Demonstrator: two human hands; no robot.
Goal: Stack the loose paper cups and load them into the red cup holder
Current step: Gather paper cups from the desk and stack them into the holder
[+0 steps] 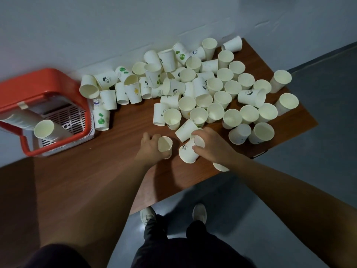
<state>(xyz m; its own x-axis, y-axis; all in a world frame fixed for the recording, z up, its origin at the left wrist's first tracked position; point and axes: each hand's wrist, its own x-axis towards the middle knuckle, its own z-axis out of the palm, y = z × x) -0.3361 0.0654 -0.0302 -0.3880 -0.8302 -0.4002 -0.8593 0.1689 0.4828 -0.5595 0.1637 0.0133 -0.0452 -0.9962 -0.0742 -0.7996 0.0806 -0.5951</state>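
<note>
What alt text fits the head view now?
The left hand holds one paper cup and the right hand grips a second cup over a wooden table strewn with loose cups. A cup stack lies in the red cup holder at left.

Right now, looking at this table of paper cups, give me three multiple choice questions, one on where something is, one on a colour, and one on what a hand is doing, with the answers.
1. Where does the red cup holder stand relative to the loose cups?
A) to their right
B) to their left
C) on the floor below them

2. What colour is the table top?
A) white
B) green
C) reddish-brown wood

3. What is the left hand doing?
A) holding a single cup
B) lying flat on the table
C) reaching into the holder

Answers:
1. B, the holder sits at the table's left end, beside the pile.
2. C, the bare surface shows brown wood grain.
3. A, its fingers curl round one cup near the table's front edge.
</note>
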